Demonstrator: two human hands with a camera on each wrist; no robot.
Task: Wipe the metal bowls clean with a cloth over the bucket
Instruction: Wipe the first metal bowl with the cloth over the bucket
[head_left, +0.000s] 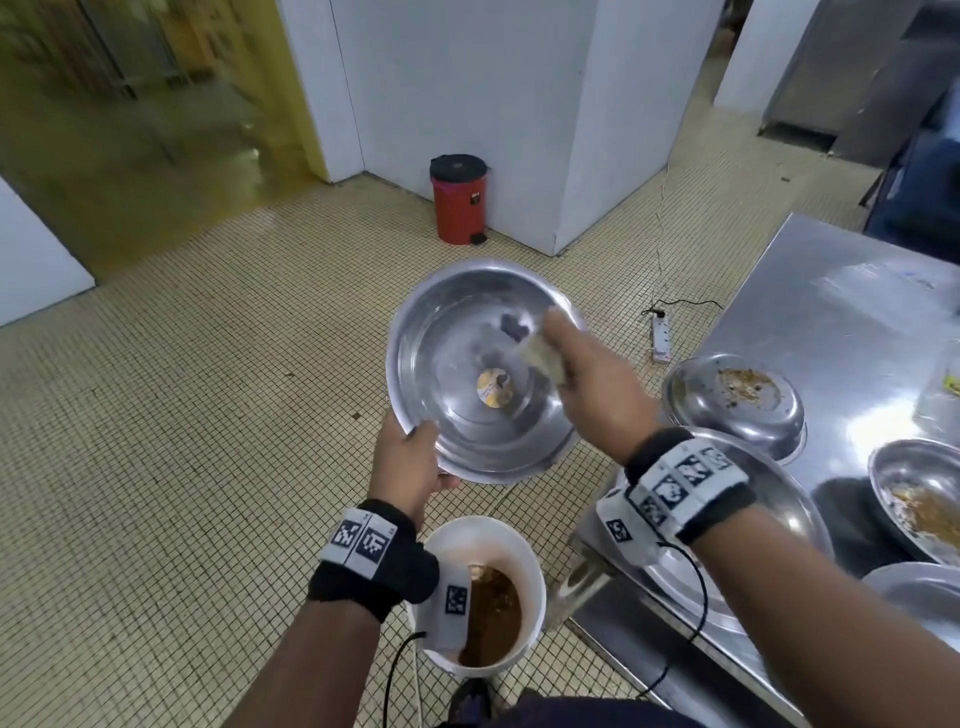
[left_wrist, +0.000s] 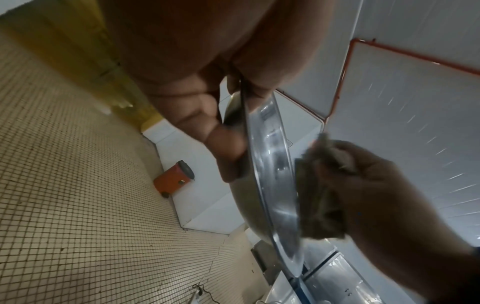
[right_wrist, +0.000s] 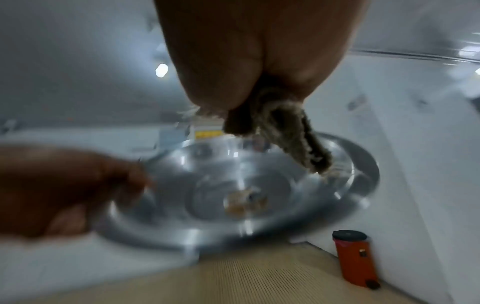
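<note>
The steel worktop (head_left: 852, 322) at the right carries several dirty bowls (head_left: 737, 400). A white bucket (head_left: 524, 540) of brown liquid stands on the tiled floor beside it. Above and beyond the bucket, the metal bowl (head_left: 467, 364) is held tilted, a round sticker at its centre. The left hand (head_left: 410, 462) grips its near rim, thumb inside. The right hand (head_left: 597, 384) clutches a bunched cloth (head_left: 545, 358) against the bowl's inner right side.
</note>
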